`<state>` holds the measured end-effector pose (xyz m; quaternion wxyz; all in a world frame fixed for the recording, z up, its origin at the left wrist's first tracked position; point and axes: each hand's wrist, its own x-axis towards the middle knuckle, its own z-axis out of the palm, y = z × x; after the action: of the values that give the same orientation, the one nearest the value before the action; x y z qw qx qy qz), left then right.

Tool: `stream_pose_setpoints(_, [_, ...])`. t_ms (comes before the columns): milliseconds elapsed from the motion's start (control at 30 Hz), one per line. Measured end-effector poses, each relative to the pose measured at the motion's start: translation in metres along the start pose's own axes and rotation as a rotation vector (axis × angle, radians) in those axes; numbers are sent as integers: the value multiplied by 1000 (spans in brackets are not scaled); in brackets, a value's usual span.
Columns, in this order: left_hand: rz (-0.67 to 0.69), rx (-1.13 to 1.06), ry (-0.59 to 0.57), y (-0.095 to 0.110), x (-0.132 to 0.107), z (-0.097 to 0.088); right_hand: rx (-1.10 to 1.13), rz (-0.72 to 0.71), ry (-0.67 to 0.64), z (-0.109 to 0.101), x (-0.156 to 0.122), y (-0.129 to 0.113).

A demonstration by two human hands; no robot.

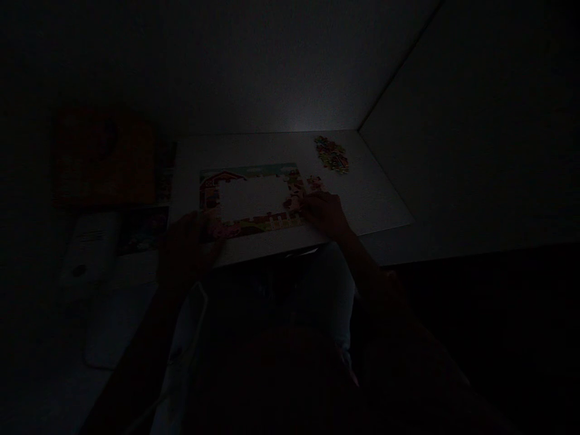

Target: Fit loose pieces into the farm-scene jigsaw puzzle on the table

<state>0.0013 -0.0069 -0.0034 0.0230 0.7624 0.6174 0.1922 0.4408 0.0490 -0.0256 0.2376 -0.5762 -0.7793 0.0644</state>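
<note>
Two hands, left and right, flank the puzzle, grips too dark to tell. Fitting seems the step, calling for careful alignment.

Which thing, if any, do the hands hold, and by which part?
It is too dark to tell: the right hand is at the right side of the puzzle border, the left hand at its lower left corner.

The board is free toward its near right corner, while a puzzle-piece pile obstructs the far right.
</note>
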Motion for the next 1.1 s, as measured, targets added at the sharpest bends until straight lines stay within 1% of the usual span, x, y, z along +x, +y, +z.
stream_pose_setpoints(167, [-9, -6, 0, 1, 0, 0, 55, -10, 73, -2, -25, -8])
stream_pose_setpoints(333, [-30, -23, -7, 7, 2, -5, 39, -86, 27, -3, -40, -17])
stream_pose_setpoints(500, [-8, -16, -6, 6, 2, -3, -55, -117, -18, 1, -38, -25])
stream_pose_setpoints(633, [8, -10, 6, 2, 0, 0, -70, -122, -55, 4, -34, -33])
stream_pose_setpoints(800, [-5, -18, -36, 1, 0, 0, -78, -113, -59, 4, -34, -39])
stream_pose_setpoints(1000, [-4, -7, -27, 5, 0, -3, -52, -84, -26, 2, -35, -39])
stream_pose_setpoints(1100, [-15, -14, -28, 5, 0, -3, -61, -99, -42, 1, -35, -40])
